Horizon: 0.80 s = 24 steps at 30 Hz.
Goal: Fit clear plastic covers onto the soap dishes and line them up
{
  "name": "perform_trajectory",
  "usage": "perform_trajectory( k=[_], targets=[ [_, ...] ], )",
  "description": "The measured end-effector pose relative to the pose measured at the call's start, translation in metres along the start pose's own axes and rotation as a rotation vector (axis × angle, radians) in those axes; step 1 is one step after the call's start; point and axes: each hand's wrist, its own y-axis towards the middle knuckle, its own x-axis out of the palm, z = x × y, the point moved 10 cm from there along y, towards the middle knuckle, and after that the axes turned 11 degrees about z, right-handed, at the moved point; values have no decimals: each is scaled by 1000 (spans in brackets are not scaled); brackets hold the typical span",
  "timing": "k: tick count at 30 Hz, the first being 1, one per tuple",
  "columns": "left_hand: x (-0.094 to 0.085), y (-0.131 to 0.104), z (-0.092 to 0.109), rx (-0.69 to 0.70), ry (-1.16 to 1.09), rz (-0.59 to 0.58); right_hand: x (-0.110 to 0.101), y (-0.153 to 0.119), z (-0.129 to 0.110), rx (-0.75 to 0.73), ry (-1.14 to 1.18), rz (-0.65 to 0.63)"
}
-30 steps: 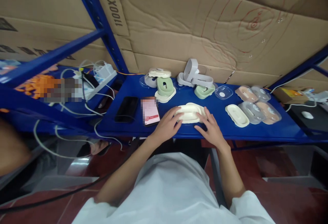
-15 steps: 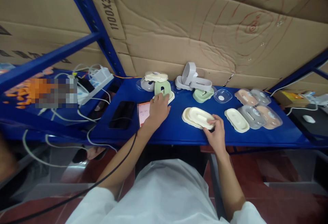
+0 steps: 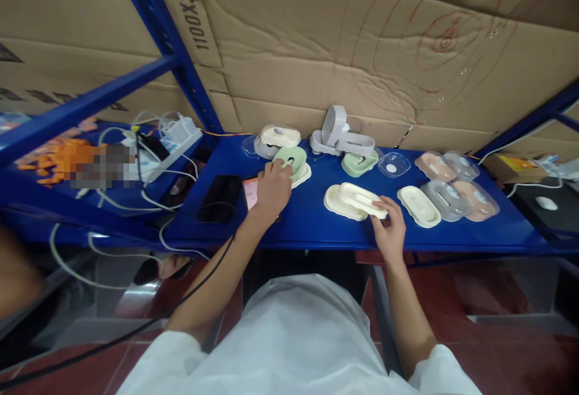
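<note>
My left hand has its fingers curled over the near edge of a light green soap dish with a dark slot in its floor. A cream dish lies partly under it. My right hand pinches the right end of a cream oval soap dish, tilted with that end lifted. Below and left of it, another cream oval dish lies flat on the blue table. To the right of my right hand rests one more cream dish.
Grey dishes are piled at the back beside a green one and a clear lid. Several lidded dishes sit at the right. Two phones, one lit, one dark, lie left. A black cable crosses my left forearm.
My right hand has raised and tilted the cream dish, moving it slightly right off the one below. The green dish has tilted up a little under my left hand's fingers.
</note>
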Motion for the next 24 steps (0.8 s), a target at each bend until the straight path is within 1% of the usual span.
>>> perform_trajectory(
  k=[2, 4, 6, 8, 10, 12, 13, 14, 16, 18, 20, 22, 24],
  targets=[
    [1, 1, 0, 4, -60, 14, -9, 2, 7, 38, 10, 99],
    [0, 1, 0, 5, -125, 33, -12, 2, 12, 51, -16, 140],
    [-5, 0, 2, 8, -194, 63, -10, 3, 17, 63, -49, 129],
    [-11, -7, 6, 22, -266, 94, -6, 4, 20, 67, -73, 92],
    [-16, -20, 13, 52, -336, 112, -2, 5, 20, 48, -94, 43],
    [-19, -40, 22, 97, -407, 115, 0, 4, 16, 12, -117, 8],
    [-20, -51, 27, 122, -450, 112, 0, 3, 12, -10, -129, 2],
    [-22, -63, 31, 149, -540, 110, 0, 2, 6, -37, -141, 0],
    [-22, -85, 38, 211, -638, 91, 4, -2, -9, -121, -186, -14],
    [-20, -103, 37, 231, -652, 76, 16, -10, -25, -236, -275, -96],
    [-19, -113, 34, 231, -635, 90, 34, -19, -35, -343, -362, -235],
    [-19, -119, 31, 240, -606, 124, 46, -27, -40, -411, -383, -360],
    [-18, -120, 32, 258, -575, 154, 49, -31, -43, -448, -341, -438]
  ],
)
